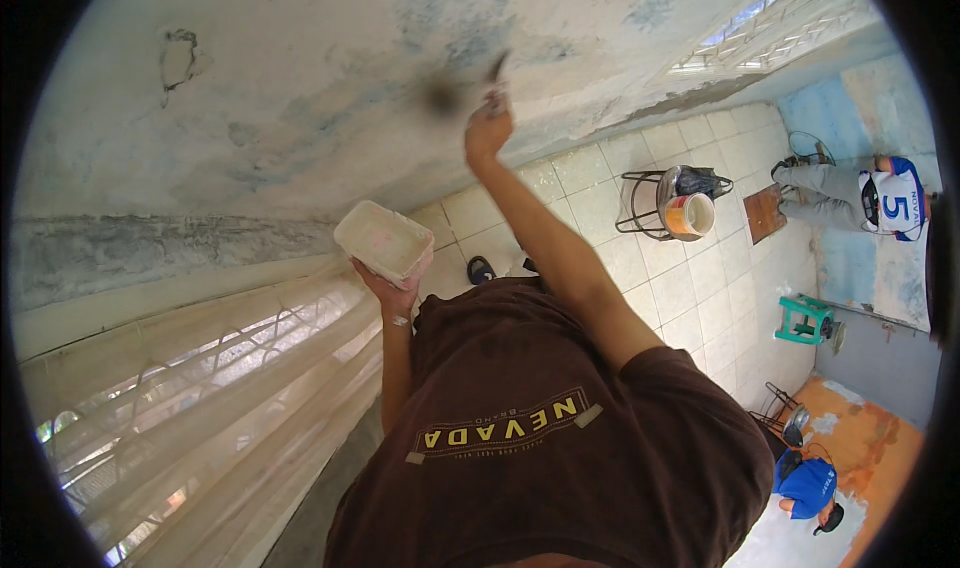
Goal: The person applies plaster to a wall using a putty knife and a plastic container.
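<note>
Now the person's left hand [388, 292] grips a white tub [388, 240] from below, its fingers partly hidden beneath it, near the curtain [250, 368]. The right hand [488, 132] has its fingers closed around a small dark-bladed tool [498, 66], raised before the stained wall [300, 98]; whether the blade touches cannot be told. A bucket [690, 216] stands well apart to the right.
</note>
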`<act>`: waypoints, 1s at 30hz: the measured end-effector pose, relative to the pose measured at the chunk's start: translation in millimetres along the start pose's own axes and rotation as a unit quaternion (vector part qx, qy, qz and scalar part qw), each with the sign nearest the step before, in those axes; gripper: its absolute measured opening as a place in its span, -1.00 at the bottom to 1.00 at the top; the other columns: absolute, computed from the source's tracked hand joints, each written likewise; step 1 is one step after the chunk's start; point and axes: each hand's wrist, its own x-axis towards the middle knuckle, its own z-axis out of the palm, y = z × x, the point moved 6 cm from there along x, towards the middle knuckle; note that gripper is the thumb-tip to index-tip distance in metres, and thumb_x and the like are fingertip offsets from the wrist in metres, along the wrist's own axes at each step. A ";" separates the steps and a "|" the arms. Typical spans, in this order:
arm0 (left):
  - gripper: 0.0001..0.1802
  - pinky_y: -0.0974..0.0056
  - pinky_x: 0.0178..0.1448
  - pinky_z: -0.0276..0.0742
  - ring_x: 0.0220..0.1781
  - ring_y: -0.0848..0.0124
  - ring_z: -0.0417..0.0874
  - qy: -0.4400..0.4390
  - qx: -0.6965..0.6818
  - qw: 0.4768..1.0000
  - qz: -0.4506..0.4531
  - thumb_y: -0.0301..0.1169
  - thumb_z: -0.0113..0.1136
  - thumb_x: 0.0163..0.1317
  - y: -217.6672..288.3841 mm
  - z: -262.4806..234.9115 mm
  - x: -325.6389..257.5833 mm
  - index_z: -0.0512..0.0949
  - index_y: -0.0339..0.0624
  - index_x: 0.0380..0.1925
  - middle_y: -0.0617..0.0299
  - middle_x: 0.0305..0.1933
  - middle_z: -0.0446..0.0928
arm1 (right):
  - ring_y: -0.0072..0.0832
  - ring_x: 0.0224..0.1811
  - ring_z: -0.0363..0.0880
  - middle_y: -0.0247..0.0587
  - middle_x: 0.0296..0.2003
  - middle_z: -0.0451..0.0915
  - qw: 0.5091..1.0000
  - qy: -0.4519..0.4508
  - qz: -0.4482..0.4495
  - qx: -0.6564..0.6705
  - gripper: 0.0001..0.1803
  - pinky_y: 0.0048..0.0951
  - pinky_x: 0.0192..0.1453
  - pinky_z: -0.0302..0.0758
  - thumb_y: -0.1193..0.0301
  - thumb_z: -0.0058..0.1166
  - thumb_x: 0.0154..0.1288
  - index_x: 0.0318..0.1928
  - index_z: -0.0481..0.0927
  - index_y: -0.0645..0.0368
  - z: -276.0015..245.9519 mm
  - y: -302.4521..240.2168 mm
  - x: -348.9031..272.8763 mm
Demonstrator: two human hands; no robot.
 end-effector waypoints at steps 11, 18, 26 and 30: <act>-0.21 -0.26 0.48 0.25 0.46 0.07 0.33 -0.037 -0.037 0.997 -0.053 0.35 -0.24 0.38 -13.9 -1.1 14.8 0.23 0.11 0.41 0.20 0.43 0.31 | -0.48 -0.32 0.63 -0.10 -0.19 0.65 0.932 -0.169 0.185 0.262 -0.80 -0.44 -0.45 0.52 0.46 -0.06 0.46 0.01 0.49 0.23 -45.1 164.4 54.5; -0.19 -0.23 0.48 0.26 0.44 0.09 0.36 -0.035 -0.023 0.998 -0.036 0.37 -0.21 0.35 -9.7 8.7 15.4 0.26 0.11 0.40 0.22 0.41 0.34 | -0.16 -0.30 0.67 -0.03 -0.31 0.64 0.981 -0.054 0.052 0.182 -0.67 -0.22 -0.32 0.61 0.42 0.08 0.36 0.09 0.46 0.25 -0.5 94.7 118.8; -0.21 -0.23 0.48 0.26 0.42 0.07 0.38 -0.020 -0.044 0.998 -0.042 0.33 -0.12 0.33 4.7 -6.3 9.2 0.31 0.09 0.37 0.21 0.39 0.38 | -0.01 -0.34 0.66 0.16 -0.40 0.62 0.965 -0.245 -0.083 0.034 -0.75 -0.12 -0.25 0.52 0.46 0.05 0.35 -0.03 0.59 0.34 -12.7 -109.7 -66.2; -0.23 -0.22 0.47 0.27 0.41 0.08 0.40 -0.019 -0.034 0.999 -0.034 0.31 -0.12 0.34 9.2 5.3 10.1 0.31 0.08 0.37 0.21 0.37 0.40 | -0.27 -0.28 0.74 -0.01 -0.25 0.72 0.955 -0.172 -0.146 0.192 -0.71 -0.37 -0.26 0.61 0.51 -0.01 0.40 0.07 0.60 0.30 -28.5 18.9 -32.0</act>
